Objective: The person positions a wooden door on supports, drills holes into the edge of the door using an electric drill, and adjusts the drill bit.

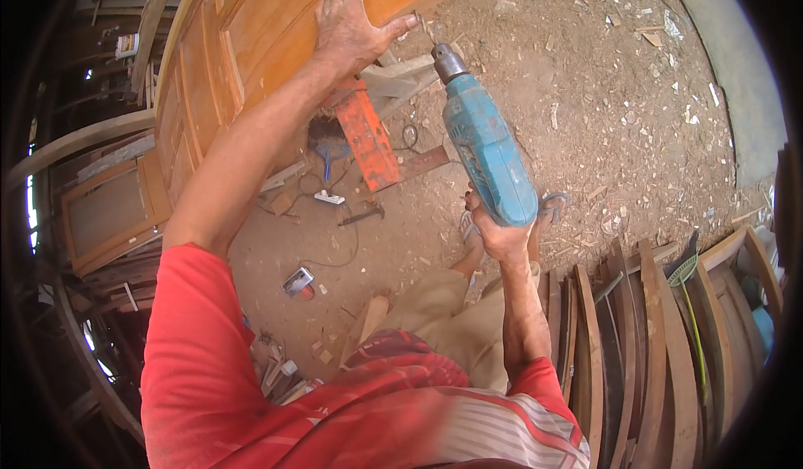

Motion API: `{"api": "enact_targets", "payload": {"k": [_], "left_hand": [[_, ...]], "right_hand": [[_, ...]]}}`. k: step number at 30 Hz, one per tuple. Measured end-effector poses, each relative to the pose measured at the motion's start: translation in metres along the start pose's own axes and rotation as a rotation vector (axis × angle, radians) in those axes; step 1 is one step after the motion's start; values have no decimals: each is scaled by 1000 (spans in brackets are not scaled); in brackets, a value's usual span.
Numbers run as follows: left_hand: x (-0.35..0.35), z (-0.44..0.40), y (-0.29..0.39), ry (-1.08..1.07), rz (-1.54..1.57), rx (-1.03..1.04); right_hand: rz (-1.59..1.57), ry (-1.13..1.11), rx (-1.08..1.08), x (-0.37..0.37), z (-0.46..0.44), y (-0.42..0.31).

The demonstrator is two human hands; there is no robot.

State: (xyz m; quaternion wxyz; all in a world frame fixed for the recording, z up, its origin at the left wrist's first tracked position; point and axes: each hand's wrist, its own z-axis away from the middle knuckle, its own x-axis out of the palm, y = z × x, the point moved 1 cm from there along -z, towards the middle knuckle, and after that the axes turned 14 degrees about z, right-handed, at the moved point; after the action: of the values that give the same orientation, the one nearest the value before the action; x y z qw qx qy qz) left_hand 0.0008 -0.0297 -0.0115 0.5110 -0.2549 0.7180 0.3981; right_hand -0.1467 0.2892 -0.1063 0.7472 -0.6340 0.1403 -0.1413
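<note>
A teal power drill (489, 147) is gripped by its handle in my right hand (499, 233), its bit pointing up toward the edge of an orange-brown wooden door (272, 38). My left hand (351, 30) lies on the door near that edge, fingers spread and thumb stretched toward the drill bit (425, 28). The bit's tip is close to the door's edge; whether it touches, I cannot tell. Below the door stands an orange metal piece (365, 135).
On the dirt floor lie a blue-handled brush (328, 153), a hammer (362, 216), a white power strip (329, 197) and a cord. Curved wooden pieces (652, 344) stand at the lower right. A framed panel (113, 214) leans at the left.
</note>
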Motion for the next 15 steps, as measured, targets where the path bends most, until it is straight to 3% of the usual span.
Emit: {"api": "enact_targets", "payload": {"k": [5, 15], "left_hand": [[0, 1, -1, 1, -10, 22], [1, 1, -1, -7, 1, 20]], "right_hand": [[61, 0, -119, -3, -3, -5], [31, -14, -92, -1, -1, 8]]}}
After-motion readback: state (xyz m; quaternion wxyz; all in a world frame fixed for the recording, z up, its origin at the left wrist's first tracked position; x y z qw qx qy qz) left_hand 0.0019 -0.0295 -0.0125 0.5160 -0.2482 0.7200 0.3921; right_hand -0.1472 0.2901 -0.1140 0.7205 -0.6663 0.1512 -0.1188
